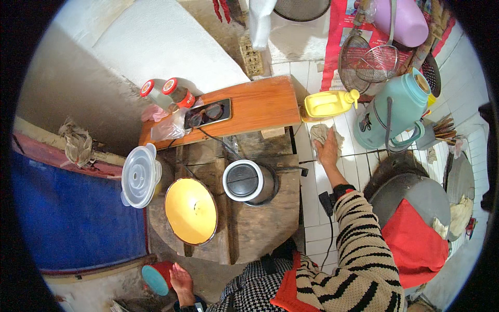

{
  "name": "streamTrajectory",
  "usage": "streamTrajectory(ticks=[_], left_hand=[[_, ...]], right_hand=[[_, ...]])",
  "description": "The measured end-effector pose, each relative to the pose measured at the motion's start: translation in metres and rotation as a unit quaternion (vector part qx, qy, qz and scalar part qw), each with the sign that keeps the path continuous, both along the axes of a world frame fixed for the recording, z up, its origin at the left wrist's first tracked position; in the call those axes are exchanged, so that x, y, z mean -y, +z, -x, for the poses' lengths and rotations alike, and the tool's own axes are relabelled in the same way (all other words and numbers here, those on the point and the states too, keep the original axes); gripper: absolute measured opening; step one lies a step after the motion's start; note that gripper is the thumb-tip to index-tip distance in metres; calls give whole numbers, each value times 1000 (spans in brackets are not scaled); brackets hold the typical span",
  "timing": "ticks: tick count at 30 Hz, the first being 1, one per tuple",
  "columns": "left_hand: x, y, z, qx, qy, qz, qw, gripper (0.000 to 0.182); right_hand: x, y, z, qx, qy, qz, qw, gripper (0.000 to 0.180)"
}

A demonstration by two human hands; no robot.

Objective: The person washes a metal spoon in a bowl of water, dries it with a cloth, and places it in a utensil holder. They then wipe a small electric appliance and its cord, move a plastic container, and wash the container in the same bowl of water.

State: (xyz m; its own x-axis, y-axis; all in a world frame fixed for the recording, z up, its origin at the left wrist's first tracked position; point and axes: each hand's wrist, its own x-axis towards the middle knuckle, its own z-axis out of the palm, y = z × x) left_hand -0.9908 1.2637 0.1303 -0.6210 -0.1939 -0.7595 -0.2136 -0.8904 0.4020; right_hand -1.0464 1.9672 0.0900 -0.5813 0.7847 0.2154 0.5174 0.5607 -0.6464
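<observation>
My right hand (328, 150) is laid over a crumpled beige cloth (321, 132) on the white-tiled counter (312, 212). Just beyond the cloth lies a yellow plastic jug (325, 105), with a teal thermos flask (384, 111) to the right. Low on the left, my left hand (181, 279) overlaps the side of a red container with a teal face (156, 280). Its palm shows and the fingers lie close together; whether it grips the container is unclear. Between the hands, a yellow enamel basin (191, 210) and a black-and-white lidded appliance (242, 180) rest on a round wooden table (269, 226).
An orange wooden board (261, 101) carries a phone (224, 109), sunglasses (213, 112) and red-lidded jars (177, 93). Clear plastic lids (136, 177) sit at the left. A black plug (325, 202) trails its cord along the counter. A red cloth (415, 245) covers part of a wok lid (405, 195).
</observation>
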Motion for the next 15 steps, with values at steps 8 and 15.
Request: streamTrajectory(ticks=[8, 15], left_hand=[[3, -5, 10, -5, -39, -6, 999, 30], [0, -5, 6, -13, -65, -10, 998, 29]], right_hand=[[-38, 42, -3, -222, -20, 123, 967, 67], [-99, 117, 18, -177, 143, 210, 951, 78]])
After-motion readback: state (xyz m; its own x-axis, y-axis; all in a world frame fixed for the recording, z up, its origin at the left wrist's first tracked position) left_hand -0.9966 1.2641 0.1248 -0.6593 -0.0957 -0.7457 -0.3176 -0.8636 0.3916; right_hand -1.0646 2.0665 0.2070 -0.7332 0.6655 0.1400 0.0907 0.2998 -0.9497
